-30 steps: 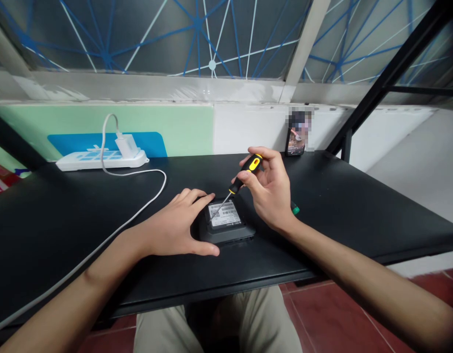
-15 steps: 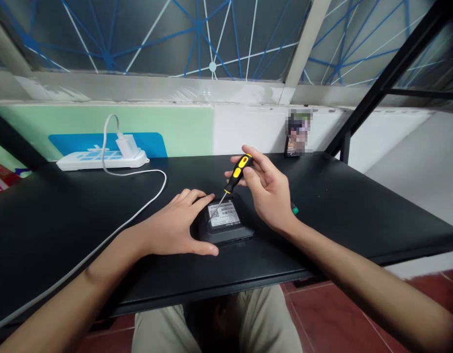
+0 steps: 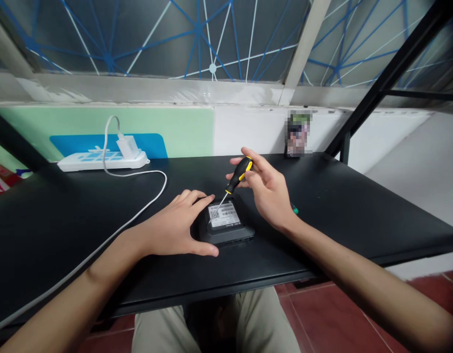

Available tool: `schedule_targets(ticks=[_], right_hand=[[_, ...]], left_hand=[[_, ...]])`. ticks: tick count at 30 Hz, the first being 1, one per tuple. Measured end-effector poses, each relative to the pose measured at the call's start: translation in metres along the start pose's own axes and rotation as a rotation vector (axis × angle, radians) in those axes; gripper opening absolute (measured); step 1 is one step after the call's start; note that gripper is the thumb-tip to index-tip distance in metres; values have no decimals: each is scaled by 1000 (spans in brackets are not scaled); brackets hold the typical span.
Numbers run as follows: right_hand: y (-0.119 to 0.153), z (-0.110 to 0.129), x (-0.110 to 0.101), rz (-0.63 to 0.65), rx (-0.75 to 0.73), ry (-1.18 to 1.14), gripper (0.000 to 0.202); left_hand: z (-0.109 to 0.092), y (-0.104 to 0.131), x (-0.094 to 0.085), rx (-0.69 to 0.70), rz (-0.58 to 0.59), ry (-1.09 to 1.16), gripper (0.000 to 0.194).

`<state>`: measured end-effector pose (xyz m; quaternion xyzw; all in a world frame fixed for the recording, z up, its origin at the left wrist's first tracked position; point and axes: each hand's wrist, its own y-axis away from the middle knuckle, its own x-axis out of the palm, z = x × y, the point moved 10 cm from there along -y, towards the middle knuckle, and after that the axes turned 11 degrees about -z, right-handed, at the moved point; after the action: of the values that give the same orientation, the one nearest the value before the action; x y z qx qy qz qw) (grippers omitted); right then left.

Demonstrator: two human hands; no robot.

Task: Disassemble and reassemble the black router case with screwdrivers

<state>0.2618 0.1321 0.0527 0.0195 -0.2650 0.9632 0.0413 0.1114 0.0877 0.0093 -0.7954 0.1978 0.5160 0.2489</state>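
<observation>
A black device (image 3: 226, 235) with a white printed label (image 3: 225, 214) lies on the black table. My left hand (image 3: 177, 223) is spread around its left side, fingertips at the far edge and thumb near the front; whether it presses on the device is hard to tell. In my right hand (image 3: 268, 191) a black and yellow screwdriver (image 3: 238, 175) is held by the handle between thumb and fingers. Its thin shaft slants down to the left, with the tip at the label's left edge.
At the back left stands a white power strip (image 3: 74, 162) with a plugged adapter (image 3: 127, 147) and a white cable (image 3: 138, 211) crossing the table. A phone-like object (image 3: 297, 135) leans on the back wall. Something green (image 3: 294, 209) shows behind my right wrist.
The screwdriver handle has turned about its axis in my right hand, so its yellow patches face more to the right. My left hand has hardly moved.
</observation>
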Motion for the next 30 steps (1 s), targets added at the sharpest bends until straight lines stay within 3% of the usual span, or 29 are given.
schedule_targets(ticks=[7, 12, 16, 23, 30], right_hand=[[0, 9, -3, -21, -43, 0, 35], [-2, -3, -4, -9, 49, -34, 44], [-3, -2, -3, -12, 24, -10, 46], [-2, 14, -5, -35, -74, 42, 27], [-3, -1, -3, 2, 55, -25, 43]], left_hand=[[1, 0, 0, -11, 6, -8, 105], [0, 1, -1, -5, -9, 10, 101], [1, 1, 0, -1, -15, 19, 103], [2, 0, 0, -3, -8, 13, 104], [-1, 0, -1, 0, -2, 3, 103]])
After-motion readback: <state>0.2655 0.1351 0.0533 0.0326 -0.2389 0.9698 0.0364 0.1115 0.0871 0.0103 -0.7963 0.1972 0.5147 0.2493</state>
